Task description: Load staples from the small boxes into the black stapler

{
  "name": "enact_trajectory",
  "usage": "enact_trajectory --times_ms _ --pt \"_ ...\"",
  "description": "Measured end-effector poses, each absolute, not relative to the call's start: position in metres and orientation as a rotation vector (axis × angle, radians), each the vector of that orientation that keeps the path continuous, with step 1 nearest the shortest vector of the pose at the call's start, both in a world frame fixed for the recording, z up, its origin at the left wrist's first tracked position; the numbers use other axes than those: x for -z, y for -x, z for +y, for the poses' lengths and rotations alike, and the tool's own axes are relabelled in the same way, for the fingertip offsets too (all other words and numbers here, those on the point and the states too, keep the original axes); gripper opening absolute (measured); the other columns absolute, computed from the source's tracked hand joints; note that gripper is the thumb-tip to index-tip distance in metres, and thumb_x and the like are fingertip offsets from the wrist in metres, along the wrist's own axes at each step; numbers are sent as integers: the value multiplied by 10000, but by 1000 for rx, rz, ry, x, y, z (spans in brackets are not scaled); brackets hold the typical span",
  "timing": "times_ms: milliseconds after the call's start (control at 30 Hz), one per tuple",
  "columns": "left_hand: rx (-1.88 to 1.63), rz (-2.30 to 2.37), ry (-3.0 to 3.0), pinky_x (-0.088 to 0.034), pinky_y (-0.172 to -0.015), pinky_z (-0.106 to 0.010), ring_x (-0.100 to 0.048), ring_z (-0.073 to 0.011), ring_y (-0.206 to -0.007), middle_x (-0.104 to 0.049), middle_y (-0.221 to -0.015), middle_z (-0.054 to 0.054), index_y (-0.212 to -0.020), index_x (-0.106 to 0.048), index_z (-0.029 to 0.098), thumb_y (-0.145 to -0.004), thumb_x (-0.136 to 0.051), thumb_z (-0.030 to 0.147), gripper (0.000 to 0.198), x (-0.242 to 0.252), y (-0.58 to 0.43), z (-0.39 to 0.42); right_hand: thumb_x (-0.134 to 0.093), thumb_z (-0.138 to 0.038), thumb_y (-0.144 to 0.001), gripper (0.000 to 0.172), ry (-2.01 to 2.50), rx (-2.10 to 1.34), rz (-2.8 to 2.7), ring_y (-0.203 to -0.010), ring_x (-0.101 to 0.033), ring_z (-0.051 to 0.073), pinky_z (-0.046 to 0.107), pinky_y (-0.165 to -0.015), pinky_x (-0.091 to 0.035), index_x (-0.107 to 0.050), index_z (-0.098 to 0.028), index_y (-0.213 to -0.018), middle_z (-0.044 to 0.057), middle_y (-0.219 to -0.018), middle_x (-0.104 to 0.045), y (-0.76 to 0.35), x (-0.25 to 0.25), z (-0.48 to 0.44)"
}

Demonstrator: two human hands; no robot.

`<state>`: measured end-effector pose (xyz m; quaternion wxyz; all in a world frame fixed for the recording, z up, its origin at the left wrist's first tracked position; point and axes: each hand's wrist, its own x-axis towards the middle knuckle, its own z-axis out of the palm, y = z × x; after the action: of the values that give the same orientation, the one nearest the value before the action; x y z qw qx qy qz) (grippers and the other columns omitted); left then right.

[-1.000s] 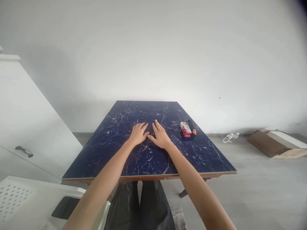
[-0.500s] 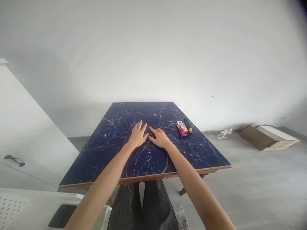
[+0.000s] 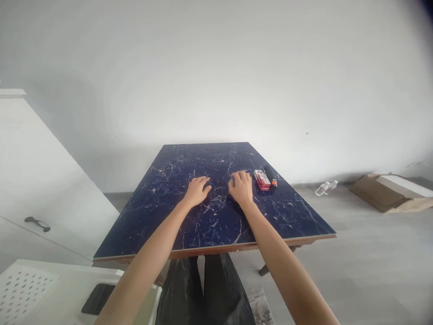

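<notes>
My left hand lies palm down on the dark blue marbled tabletop, its fingers bent a little and nothing under them that I can see. My right hand rests palm down beside it, fingers curled, a short way left of a red and white pack. A black lighter with an orange end lies against the pack's right side. Neither hand touches the pack or the lighter.
A white cabinet with a dark handle stands at the left. A white perforated seat with a black phone on it is at the lower left. On the floor at the right lie a plastic bottle and a flat cardboard box.
My right hand has slid right, toward the red pack, and its fingers have curled. My left hand's fingers have bent slightly. The hands, which were touching, are apart.
</notes>
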<state>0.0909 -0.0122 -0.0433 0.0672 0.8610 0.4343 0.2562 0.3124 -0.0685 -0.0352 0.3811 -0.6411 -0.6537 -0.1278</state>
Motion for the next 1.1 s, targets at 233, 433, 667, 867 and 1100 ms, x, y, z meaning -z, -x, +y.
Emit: enact_trajectory --times_ms 233,433,667,867,1100 --pt "-1125 1182 -2510 -479 -1055 -434 -628 -241 -1172 -679 -1264 -84 -1253 -655 235 -991 -468 336 338 26 -55 0 -502 -408 -852 516 1892 285 -601 -1181 -533 392 553 -990 -409 -608 -162 -1293 220 -1312 -573 -396 38 -78" --pt "-1301 1215 -2241 -554 -859 -335 -690 -191 -927 -710 -1143 -82 -1237 -655 206 -999 -454 347 342 29 -63 -16 -470 -390 -853 478 1929 -6 -570 -998 -659 325 450 -931 -473 -674 -203 -1243 133 -1061 -731 -417 47 -76" --pt "-1029 995 -2373 -554 -779 -303 -674 -159 -826 -686 -1164 -64 -1333 -592 250 -1010 -444 363 373 31 -91 -45 -515 -424 -835 520 1935 38 -639 -998 -665 332 430 -897 -492 -696 -143 -1234 184 -1113 -715 -413 46 -65" --pt "-1005 1016 -2397 -550 -776 -299 -665 -148 -796 -682 -1164 -55 -1365 -562 256 -1014 -435 366 389 30 -84 -42 -549 -416 -839 484 2007 -52 -691 -986 -678 316 421 -918 -488 -725 -181 -1223 149 -1056 -748 -425 42 -60" --pt "-898 992 -2402 -518 -929 -355 -658 -208 -1045 -664 -1234 -67 -1404 -541 260 -1053 -335 432 442 25 -82 -46 -604 -443 -809 473 2021 -160 -828 -1020 -688 308 406 -920 -499 -748 -235 -1209 117 -1072 -758 -424 37 -56"
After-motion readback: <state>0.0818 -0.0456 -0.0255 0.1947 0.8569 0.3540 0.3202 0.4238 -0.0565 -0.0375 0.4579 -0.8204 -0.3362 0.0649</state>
